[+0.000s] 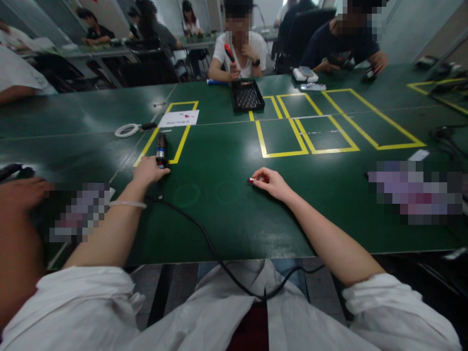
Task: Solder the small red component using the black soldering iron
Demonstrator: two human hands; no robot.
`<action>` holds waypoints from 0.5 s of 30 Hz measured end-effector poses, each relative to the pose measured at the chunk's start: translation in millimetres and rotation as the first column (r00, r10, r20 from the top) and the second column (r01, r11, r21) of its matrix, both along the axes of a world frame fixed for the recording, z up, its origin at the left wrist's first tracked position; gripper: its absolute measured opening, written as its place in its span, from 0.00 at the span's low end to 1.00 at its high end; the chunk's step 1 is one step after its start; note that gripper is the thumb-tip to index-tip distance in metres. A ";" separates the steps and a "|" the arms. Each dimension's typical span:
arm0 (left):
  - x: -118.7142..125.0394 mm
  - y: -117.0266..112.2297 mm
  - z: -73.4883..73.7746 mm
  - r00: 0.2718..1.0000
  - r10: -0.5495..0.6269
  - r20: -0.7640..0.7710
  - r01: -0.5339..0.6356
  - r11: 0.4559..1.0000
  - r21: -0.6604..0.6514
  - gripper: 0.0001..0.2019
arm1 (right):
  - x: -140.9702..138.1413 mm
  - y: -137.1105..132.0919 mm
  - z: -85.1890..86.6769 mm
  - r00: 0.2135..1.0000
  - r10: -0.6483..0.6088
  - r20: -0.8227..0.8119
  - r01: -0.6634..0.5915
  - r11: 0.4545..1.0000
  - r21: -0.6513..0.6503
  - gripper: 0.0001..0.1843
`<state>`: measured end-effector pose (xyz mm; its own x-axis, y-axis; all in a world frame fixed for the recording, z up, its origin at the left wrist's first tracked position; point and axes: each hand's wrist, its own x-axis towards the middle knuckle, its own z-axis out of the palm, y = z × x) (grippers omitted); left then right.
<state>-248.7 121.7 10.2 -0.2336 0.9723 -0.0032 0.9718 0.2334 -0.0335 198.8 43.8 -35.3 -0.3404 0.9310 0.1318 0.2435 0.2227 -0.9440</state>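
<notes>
Left grip: the left hand (148, 170) curls round the lower end of a black and silver cylindrical tool with a blue band (161, 148), thumb across the near side; its fingers are mostly hidden.
Right grip: thumb and fingertips of the right hand (270, 183) pressed together, pinching a tiny red, white and black piece (251, 180); too small to make out further.
Tool and piece: well apart, the tool by the near end of a yellow tape outline (184, 141), the piece over the bare middle of the dark green bench (252, 222).
Cable: a black cable (204, 231) runs from near the left hand over the bench edge into the lap.
Sheet: a white paper sheet with red marks (179, 118) lies across that outline, beyond the tool; a white ring with a dark handle (127, 130) lies left of it.
Tray: a shallow black rectangular tray (256, 107) sits at the far side, before a person holding a red-handled tool (229, 52).
</notes>
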 end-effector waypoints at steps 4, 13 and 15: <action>56.8 -20.1 1.2 1.000 0.006 0.002 -0.006 0.999 0.046 0.34 | 0.2 0.8 -1.4 1.000 0.008 -0.001 -0.008 1.000 -0.004 0.14; 168.4 -58.0 -5.6 0.953 -0.283 0.113 0.266 0.954 0.141 0.29 | 0.2 4.0 -5.9 0.998 -0.003 -0.060 0.003 1.000 -0.003 0.16; 191.6 -66.0 -5.9 0.935 -0.331 0.131 0.313 0.939 0.142 0.30 | 0.2 4.1 -6.2 0.998 -0.014 -0.069 0.014 1.000 -0.006 0.16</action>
